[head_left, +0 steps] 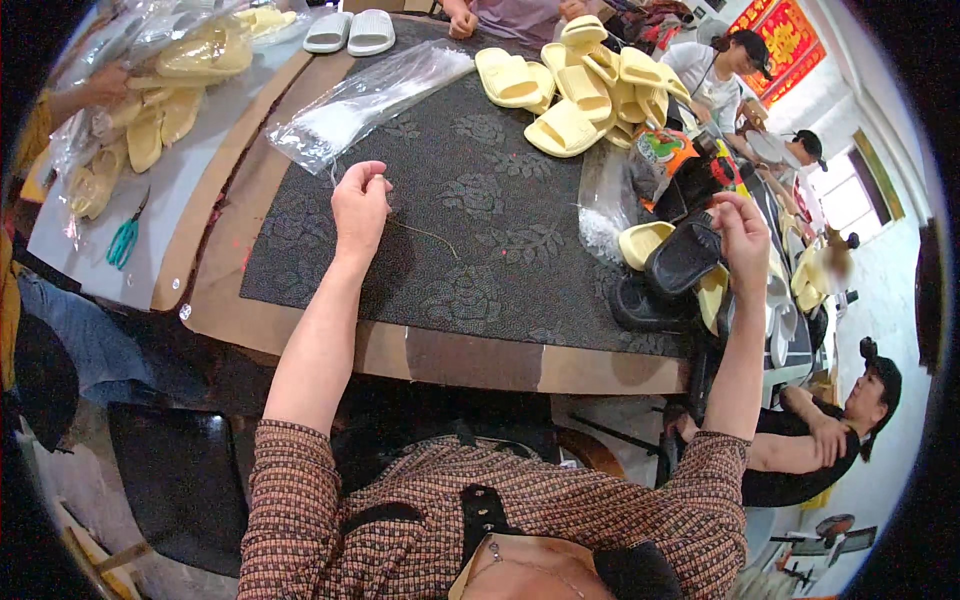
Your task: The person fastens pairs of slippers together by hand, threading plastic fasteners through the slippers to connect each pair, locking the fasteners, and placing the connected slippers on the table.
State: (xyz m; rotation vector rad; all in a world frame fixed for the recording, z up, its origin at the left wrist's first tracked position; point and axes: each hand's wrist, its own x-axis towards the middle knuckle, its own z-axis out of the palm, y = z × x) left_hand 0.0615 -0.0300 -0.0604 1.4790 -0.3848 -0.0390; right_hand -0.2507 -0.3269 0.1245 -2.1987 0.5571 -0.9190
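Above the dark floral mat (420, 290), my left hand (361, 212) is closed in a pinch. A thin pale thread (428, 234) trails from beside it across the mat; its far end is hard to make out. My right hand (742, 240) is raised on the right, thumb and fingers pressed together, and whatever is in them is too small to name. Close by it lie a black slipper (684, 258) and a yellow slipper (644, 244). A clear plastic bag (365, 105) lies just beyond my left hand.
Yellow slippers (570, 110) are heaped at the table's far side. Grey slippers (371, 33) sit at the far left. Teal-handled snips (124, 240) rest on the left table beside bagged slippers (190, 55). Several people are around, one seated at right (800, 440).
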